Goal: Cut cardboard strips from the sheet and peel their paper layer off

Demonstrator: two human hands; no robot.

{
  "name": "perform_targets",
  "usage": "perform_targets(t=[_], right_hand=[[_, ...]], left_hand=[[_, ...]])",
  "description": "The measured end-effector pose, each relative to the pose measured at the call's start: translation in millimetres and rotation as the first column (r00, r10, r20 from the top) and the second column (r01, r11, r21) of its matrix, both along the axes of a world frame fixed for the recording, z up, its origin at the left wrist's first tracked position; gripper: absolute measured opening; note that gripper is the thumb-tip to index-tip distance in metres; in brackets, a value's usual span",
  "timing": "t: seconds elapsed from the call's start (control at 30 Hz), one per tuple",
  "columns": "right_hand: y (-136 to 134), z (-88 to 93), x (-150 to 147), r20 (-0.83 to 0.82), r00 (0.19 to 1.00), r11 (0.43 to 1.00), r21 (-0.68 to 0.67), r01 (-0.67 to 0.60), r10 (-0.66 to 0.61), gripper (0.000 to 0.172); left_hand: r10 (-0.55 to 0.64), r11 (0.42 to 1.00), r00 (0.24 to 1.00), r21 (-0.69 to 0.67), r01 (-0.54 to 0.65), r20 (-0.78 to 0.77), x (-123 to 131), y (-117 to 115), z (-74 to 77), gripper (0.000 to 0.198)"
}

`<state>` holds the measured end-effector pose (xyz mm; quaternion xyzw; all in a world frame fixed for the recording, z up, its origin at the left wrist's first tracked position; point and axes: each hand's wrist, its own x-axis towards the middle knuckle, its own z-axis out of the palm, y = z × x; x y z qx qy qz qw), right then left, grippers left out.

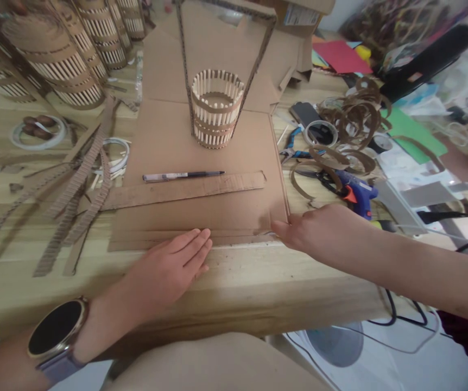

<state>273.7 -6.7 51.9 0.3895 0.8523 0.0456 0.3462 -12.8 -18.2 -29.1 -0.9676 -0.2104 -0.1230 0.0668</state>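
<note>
Cardboard sheet (160,141), near edge under my L hand (172,260).
L's flat, gripping nothing; R hand (313,228) curled at near-R corner, can't tell what's held. Sheet might skew if L pressure's too light.

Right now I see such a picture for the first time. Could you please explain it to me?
There is no machine: these are a person's two bare hands. The picture comes from a camera on that person's head, looking forward and down. The left hand lies flat over the near edge of a cardboard sheet; the right hand is at its near right corner; whether it holds anything is unclear. On the sheet lie a pen and most of a cardboard strip; a stick basket stands behind them. A glue gun is on the table.
</note>
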Motion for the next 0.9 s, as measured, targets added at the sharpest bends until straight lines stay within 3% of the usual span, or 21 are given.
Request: perform_targets(t=[0.17, 0.23, 0.3, 0.43, 0.9], right_hand=[[2.0, -5.0, 5.3, -0.036, 0.999, 1.000, 0.010, -0.029, 0.030, 0.036], [3.6, -3.4, 3.0, -0.032, 0.999, 1.000, -0.004, -0.018, 0.018, 0.031], [5.1, -0.8, -0.6, -0.018, 1.000, 1.000, -0.027, 0.006, -0.006, 0.029], [6.3, 1.5, -5.3, -0.012, 0.999, 0.998, -0.057, 0.034, -0.035, 0.023], [4.0, -1.4, -2.0, -0.004, 0.997, 0.994, -0.082, 0.074, -0.075, 0.022]], left_hand=[[0.024, 0.998, 0.990, -0.051, -0.031, -0.141, 17.5, -4.3, 17.7, 0.033], [-0.029, 0.999, 0.994, -0.029, 0.026, -0.105, 31.8, -9.5, 21.4, 0.028], [-0.092, 0.996, 0.995, 0.000, 0.092, -0.047, 47.3, -14.5, 19.4, 0.029], [-0.056, 0.997, 0.998, 0.048, 0.056, -0.005, 69.8, -18.0, 8.0, 0.029], [-0.052, 0.995, 0.999, -0.091, 0.051, -0.008, 77.5, -6.0, 13.0, 0.016]])
